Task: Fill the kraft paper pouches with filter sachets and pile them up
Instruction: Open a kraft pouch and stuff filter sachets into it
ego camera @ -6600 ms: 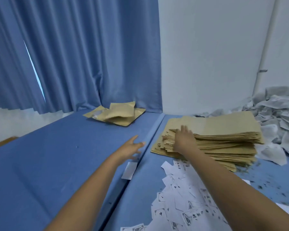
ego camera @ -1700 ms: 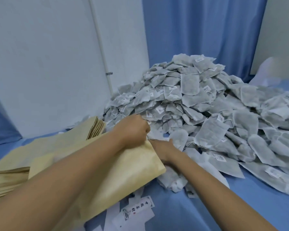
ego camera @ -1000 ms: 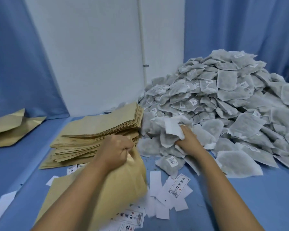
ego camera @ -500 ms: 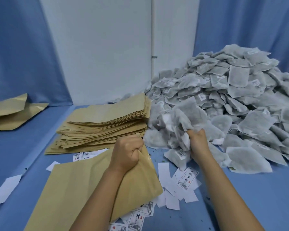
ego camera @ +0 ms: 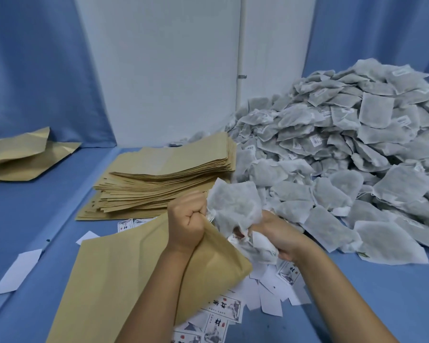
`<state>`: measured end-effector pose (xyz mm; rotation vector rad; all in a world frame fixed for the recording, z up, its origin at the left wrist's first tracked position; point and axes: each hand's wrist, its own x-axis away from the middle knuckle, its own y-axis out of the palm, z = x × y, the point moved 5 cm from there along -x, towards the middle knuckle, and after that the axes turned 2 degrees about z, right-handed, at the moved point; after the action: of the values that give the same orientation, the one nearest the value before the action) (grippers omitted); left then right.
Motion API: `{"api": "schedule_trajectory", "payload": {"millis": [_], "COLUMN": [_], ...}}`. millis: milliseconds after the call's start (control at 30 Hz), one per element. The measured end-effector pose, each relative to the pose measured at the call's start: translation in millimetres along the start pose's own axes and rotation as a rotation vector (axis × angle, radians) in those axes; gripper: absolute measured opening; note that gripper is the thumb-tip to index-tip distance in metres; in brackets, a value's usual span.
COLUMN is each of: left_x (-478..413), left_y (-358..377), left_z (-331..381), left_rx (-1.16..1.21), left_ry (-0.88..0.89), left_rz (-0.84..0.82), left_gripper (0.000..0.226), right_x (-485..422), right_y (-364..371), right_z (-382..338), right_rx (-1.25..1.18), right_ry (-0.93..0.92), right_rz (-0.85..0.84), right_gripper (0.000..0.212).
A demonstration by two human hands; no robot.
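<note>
The mouth of one kraft paper pouch (ego camera: 114, 276) is gripped in the left hand (ego camera: 187, 225), which is closed in a fist round its upper edge, just in front of the stack of flat pouches (ego camera: 169, 174). A bunch of filter sachets (ego camera: 235, 209) is clutched in the right hand (ego camera: 280, 236), whose fingers are curled round it. The bunch is held right beside the left fist, at the pouch's mouth. Whether any sachet is already inside cannot be told.

The held pouch is smooth, tan and rectangular, and is slanted from the fist toward the near left, partly covered by the left forearm. The sachets are thin, grey-white, fibrous squares, crumpled where squeezed.

To the right of the stack a large loose heap of sachets (ego camera: 344, 154) is piled against its edge. In front of the stack, printed cards (ego camera: 221, 310) are scattered on the blue table (ego camera: 35, 214), partly hidden under the held pouch and both arms. Well to the left of the stack a few rumpled kraft pouches (ego camera: 22, 157) are seen below a blue curtain (ego camera: 35, 70).
</note>
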<state>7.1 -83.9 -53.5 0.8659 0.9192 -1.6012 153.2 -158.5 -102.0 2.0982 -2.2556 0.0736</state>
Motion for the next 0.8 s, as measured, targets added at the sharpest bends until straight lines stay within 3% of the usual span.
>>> {"api": "schedule_trajectory", "payload": {"millis": [100, 233, 300, 367, 433, 567, 667, 800], "left_x": [-0.6, -0.3, -0.1, -0.4, -0.9, -2.9, -2.9, -4.3], "left_y": [0.1, -1.7, -4.4, -6.6, -7.8, -7.7, -5.8, -11.1], "left_z": [3.6, 1.9, -0.9, -2.8, -2.3, 0.6, 5.7, 7.6], "left_rx": [0.0, 0.0, -0.009, -0.005, -0.002, 0.036, 0.014, 0.001], "left_ry": [0.019, 0.057, 0.049, 0.044, 0.059, 0.081, 0.101, 0.079], "left_rz": [-0.012, -0.014, 0.007, 0.03, 0.046, 0.038, 0.013, 0.046], "left_gripper": [0.024, 0.021, 0.02, 0.021, 0.024, 0.019, 0.019, 0.022], "right_x": [2.0, 3.0, 8.7, 16.4, 22.6, 16.9, 5.1, -11.3], "right_y": [5.1, 15.3, 23.7, 27.9, 26.1, 26.6, 31.4, 48.3], "right_z": [-9.1, -18.4, -18.3, -18.4, -21.0, -19.2, -17.4, -26.4], "right_rx": [0.34, 0.557, 0.436, 0.137, 0.002, 0.046, 0.269, 0.458], "right_ry": [-0.084, -0.191, -0.172, -0.07, -0.066, -0.045, -0.033, 0.025], "right_rz": [0.079, 0.097, -0.067, -0.25, -0.352, -0.245, -0.137, -0.115], "right_gripper": [0.029, 0.041, 0.03, 0.05, 0.058, 0.034, 0.019, 0.026]}}
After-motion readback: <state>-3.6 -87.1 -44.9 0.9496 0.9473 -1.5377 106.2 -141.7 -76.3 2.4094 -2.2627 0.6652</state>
